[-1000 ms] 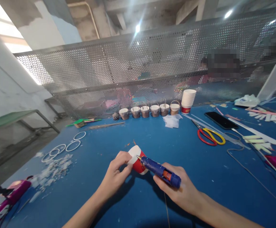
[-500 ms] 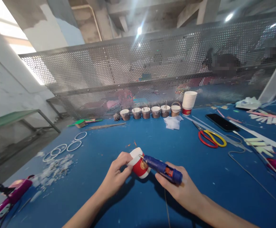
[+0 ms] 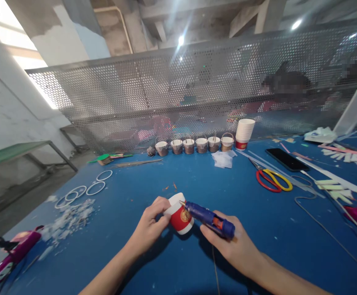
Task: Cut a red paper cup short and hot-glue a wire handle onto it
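Tilted in my left hand is a paper cup, white at its ends with a red band and a gold round emblem. My left thumb and fingers pinch it near its rim. My right hand is wrapped round a dark blue glue gun, whose metal nozzle points left at the cup's white upper part. The tip appears to touch the cup or be very close to it. A cord hangs down below the glue gun. The right fingers under the handle are partly hidden.
A row of several small brown-wrapped cups and a stack of paper cups stand before a perforated metal screen. Scissors and a phone lie right. White rings, scraps and a magenta power strip lie left.
The cup has turned slightly in my left hand, its emblem shifting a little left and its lower end dropping slightly. The glue gun stays almost in place at the cup.
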`<state>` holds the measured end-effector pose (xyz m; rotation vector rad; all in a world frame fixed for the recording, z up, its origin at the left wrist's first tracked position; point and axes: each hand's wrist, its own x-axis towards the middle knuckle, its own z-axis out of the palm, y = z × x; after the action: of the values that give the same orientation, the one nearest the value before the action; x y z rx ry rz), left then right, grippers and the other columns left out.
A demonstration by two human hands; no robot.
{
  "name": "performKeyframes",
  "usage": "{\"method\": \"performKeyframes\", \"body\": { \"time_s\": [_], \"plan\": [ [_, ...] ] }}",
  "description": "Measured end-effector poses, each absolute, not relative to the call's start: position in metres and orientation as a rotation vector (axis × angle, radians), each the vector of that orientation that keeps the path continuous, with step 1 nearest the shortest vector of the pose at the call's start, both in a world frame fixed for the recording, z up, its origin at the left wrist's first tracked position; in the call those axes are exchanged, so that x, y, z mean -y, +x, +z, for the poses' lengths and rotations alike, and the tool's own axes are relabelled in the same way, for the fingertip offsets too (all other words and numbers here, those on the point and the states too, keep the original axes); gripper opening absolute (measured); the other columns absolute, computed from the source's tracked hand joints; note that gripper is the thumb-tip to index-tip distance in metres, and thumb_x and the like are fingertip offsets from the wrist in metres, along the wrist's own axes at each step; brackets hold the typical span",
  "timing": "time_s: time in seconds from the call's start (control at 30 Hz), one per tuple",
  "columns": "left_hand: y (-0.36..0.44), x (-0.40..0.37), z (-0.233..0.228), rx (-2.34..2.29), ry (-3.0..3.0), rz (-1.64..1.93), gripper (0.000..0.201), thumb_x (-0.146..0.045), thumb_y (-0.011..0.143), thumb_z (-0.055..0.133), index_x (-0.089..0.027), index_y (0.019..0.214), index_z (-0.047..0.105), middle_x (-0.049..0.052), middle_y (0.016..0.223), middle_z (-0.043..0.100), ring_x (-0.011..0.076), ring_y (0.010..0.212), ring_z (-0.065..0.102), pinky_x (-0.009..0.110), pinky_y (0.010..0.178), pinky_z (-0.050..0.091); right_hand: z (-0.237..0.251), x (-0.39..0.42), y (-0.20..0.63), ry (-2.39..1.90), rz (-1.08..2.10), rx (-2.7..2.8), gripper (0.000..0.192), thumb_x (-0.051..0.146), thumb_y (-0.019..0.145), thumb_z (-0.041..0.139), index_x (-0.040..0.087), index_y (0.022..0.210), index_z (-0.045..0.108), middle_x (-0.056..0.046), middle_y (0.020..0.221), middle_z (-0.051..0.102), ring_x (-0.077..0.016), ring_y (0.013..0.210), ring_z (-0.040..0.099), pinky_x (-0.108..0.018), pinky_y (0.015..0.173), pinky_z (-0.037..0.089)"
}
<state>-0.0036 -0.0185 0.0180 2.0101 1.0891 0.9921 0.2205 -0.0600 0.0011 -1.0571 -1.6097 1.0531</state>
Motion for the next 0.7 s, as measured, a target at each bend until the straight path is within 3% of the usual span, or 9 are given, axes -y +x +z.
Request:
{"method": "performKeyframes", "body": {
  "time_s": [0.17,0.43,0.7],
  "plan": [
    [-0.0059,0.017,0.017,-1.1,1.922,0.988,0.022,-0.029,0.082,0.048,-0.017,0.064,0.055,0.005,0.071,0.054,0.0194,0.074,0.05,0.032,0.069,0.041,0.0051,0.0574,0.2225,-1.094,1.141,1.494,0.029,0.037,0.084,0.057,0.021,0.064,0.043,0.007,0.057,0.036,-0.0092,0.051,0.031,-0.023,0.048,0.032],
    [-0.0057,0.017,0.0149,-1.13,1.84,0.955,0.021,-0.03,0.078,0.046,-0.017,0.063,0.054,0.003,0.07,0.051,0.0177,0.07,0.047,0.031,0.066,0.039,-0.0001,0.0643,0.218,-1.021,1.092,1.657,0.019,0.033,0.085,0.056,0.019,0.073,0.055,0.005,0.062,0.045,-0.0101,0.054,0.037,-0.023,0.054,0.036],
    [-0.0041,0.0172,0.017,-1.183,1.897,0.936,0.022,-0.03,0.079,0.045,-0.018,0.061,0.052,0.003,0.069,0.051,0.0175,0.07,0.048,0.03,0.065,0.04,0.0044,0.0632,0.2167,-1.059,1.1,1.603,0.025,0.036,0.084,0.056,0.019,0.067,0.048,0.006,0.058,0.04,-0.0093,0.053,0.035,-0.022,0.052,0.035]
  ]
}}
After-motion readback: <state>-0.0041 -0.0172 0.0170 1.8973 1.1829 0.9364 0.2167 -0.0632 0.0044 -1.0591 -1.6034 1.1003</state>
